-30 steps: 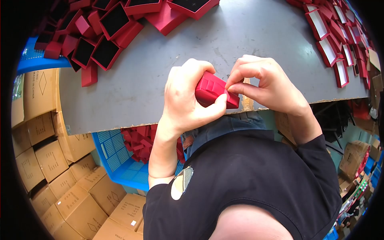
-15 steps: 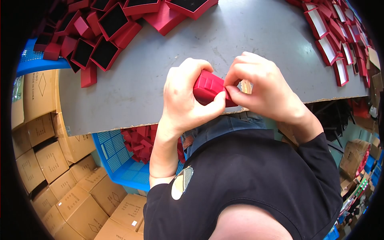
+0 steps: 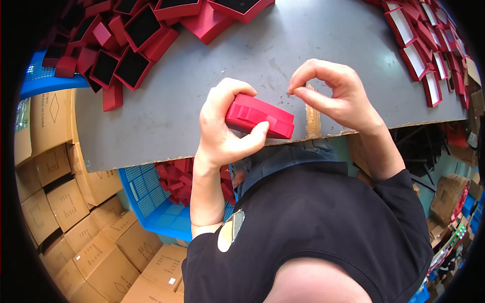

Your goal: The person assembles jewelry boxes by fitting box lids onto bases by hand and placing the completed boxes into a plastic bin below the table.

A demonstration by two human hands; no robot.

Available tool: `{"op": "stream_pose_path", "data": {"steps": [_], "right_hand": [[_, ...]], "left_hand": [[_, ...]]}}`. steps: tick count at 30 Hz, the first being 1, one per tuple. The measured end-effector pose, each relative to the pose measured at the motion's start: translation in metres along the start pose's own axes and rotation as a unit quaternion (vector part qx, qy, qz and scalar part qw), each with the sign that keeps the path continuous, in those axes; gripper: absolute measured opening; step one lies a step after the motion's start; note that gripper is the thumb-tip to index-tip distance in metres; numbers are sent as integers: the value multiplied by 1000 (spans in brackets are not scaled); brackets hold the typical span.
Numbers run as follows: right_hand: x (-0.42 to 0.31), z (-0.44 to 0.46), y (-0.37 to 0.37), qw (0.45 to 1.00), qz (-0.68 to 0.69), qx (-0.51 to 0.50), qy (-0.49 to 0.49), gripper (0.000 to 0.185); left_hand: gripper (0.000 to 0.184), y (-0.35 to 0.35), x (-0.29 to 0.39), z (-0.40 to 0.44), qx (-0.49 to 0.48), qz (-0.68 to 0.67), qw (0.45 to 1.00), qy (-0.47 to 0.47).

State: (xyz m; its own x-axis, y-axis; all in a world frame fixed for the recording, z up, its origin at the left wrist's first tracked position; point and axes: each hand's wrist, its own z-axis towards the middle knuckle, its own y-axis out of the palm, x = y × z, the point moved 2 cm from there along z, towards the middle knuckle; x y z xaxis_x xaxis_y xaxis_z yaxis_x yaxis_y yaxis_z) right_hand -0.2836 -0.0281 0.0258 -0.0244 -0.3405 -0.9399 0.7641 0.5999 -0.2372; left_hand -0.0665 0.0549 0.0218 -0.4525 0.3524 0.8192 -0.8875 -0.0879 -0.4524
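My left hand [image 3: 222,126] is wrapped around a small red box [image 3: 247,123], its thumb against the near side. Folded red bands, like a ribbon bow, run along the face of the box turned up to me. To the right and apart from the box, my right hand [image 3: 336,96] is raised over the table with thumb and index fingertip pinched together. Whatever may be between those fingertips is too small to make out.
Red boxes with black insides [image 3: 134,68] are piled at the table's [image 3: 166,116] far left. Red trays with white insides [image 3: 432,88] lie at the right. Below the front edge stands a blue crate [image 3: 146,202] of red pieces. Cardboard cartons [image 3: 98,257] are stacked at left.
My right hand has let go of the box and moved up and right, still pinched. The left hand has shifted slightly left with the box, which now shows more of its length.
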Motion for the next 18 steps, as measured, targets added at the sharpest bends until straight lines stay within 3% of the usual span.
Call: {"op": "stream_pose_path", "data": {"steps": [3,7,11,13,15,18], "right_hand": [[3,-4,-1,998,24,43,35,9],[4,-5,-13,988,-130,-17,79,10],[7,-1,1,978,-182,88,-48,14],[2,0,7,978,-189,75,-43,25],[8,-1,5,975,-206,32,-75,28],[7,-5,11,982,-184,-26,-40,31]], "left_hand": [[46,-6,-18,-6,-13,-66,997,25],[49,-7,-36,-18,-3,-187,982,33],[50,-8,-41,-23,12,-213,976,53],[49,-7,-45,-26,20,-232,972,37],[47,-6,-48,-26,28,-253,967,21],[45,-4,-49,-27,35,-280,959,-4]]}}
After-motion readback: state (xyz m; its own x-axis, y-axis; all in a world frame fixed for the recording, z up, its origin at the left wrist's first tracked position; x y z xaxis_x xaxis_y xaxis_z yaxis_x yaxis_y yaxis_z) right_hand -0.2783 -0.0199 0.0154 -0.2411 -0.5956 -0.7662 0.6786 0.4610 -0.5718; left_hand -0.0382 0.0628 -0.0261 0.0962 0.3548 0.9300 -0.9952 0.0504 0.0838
